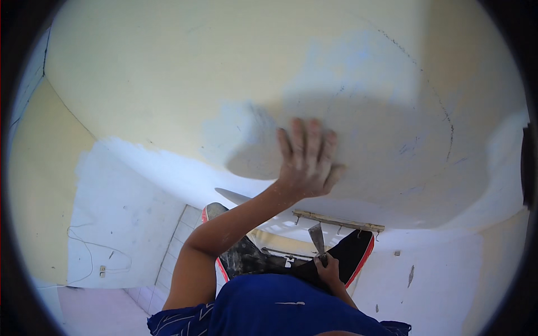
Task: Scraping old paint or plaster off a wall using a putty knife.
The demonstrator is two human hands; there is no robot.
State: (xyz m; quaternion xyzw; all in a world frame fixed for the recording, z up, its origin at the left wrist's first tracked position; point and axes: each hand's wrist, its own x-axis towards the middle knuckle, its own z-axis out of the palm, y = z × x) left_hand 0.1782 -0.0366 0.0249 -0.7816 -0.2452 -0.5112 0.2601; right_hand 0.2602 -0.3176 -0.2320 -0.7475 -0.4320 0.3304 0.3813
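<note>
My left hand (307, 159) is raised with its fingers spread, laid against the cream-painted wall (168, 73) among paler whitish patches. Pale dust coats its fingers. Whether the whole palm touches the surface cannot be seen. Lower down, by my lap, my right hand (329, 270) is closed around the handle of a putty knife (317, 239). The knife's flat metal blade points up and away from me. A dark shadow falls over the wall around my left hand.
A wooden hook rack (339, 220) is just beyond the putty knife. At the left, a thin cord (84, 241) hangs near a wall socket (102, 271). White tiles (182, 231) show beside my legs. A dark object (527, 168) stands at the right edge.
</note>
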